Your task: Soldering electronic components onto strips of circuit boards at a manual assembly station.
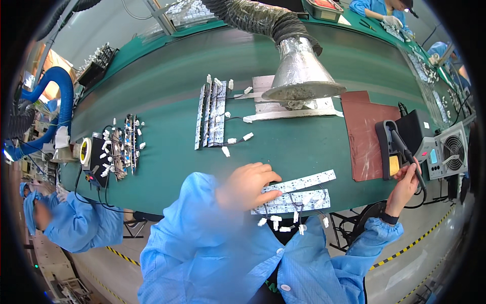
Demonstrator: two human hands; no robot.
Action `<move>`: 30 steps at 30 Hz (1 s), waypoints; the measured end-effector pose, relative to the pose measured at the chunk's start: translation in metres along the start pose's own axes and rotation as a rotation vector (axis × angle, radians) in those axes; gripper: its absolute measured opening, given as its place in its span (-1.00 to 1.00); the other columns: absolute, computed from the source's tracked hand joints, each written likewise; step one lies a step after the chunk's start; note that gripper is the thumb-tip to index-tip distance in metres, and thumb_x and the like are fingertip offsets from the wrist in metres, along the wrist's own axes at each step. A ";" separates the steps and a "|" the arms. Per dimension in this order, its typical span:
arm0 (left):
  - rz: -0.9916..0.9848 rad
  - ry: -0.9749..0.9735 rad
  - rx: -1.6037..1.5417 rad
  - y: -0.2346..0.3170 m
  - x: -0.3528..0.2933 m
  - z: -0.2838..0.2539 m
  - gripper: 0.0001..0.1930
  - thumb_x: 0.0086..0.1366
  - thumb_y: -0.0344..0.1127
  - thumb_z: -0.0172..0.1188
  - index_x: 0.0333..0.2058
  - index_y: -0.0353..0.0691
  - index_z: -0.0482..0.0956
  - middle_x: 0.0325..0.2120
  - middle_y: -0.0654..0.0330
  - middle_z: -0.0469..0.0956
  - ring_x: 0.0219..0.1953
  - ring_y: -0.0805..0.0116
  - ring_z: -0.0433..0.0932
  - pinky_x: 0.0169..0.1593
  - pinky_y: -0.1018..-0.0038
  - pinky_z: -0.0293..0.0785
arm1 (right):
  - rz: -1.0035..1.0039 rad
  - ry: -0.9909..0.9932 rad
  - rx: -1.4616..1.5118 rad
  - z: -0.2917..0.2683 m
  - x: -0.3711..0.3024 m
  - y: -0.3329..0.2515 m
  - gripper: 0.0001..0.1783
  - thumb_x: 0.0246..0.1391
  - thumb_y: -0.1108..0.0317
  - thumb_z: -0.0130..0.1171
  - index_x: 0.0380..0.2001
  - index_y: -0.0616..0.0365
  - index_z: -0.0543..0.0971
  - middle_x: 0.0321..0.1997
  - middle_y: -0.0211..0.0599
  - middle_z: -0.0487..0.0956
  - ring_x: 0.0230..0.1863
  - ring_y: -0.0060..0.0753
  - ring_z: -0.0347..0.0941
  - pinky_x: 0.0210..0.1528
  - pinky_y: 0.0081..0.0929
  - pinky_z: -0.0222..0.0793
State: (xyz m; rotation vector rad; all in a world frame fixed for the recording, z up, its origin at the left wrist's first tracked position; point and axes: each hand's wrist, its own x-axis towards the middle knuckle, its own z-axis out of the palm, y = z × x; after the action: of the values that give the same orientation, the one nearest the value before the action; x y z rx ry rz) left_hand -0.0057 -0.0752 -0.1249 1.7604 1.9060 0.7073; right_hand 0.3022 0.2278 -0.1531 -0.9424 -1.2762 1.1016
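A narrow white circuit board strip [309,180] lies slanted near the table's front edge. My left hand [248,185] has its left end between thumb and fingers. Just below it are more white circuit board strips [283,205], side by side. Black wires with white connectors [276,219] hang from these over the edge. At the right, my right hand [403,183] is closed round the handle of a soldering iron [402,144]. The iron's front end is at its black stand [385,139], which hides the tip. A yellow sponge [394,164] sits in the stand.
A metal fume hood [304,76] hangs over a pale metal plate [263,109]. More board strips [211,114] lie left of it, wired boards [125,147] farther left. A brown mat [367,137] and a soldering station [433,154] are at right. Co-workers sit left and far right.
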 end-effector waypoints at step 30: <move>-0.023 0.376 -0.368 -0.032 0.060 0.011 -0.59 0.12 -0.53 0.27 -0.01 -0.33 0.47 -0.23 -0.02 0.50 -0.22 0.02 0.52 -0.16 0.35 0.47 | -0.713 -0.351 0.213 0.189 -0.058 -0.021 -0.85 0.16 0.40 -0.04 -0.48 0.19 0.32 -0.63 -0.33 0.27 -0.61 -0.55 0.09 -0.56 -0.54 -0.01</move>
State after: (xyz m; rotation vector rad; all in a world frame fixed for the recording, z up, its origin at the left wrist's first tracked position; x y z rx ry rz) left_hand -0.0287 -0.0164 -0.1528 1.4473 1.8633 1.3619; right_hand 0.1185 0.1560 -0.1301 -0.0927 -1.5686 0.8177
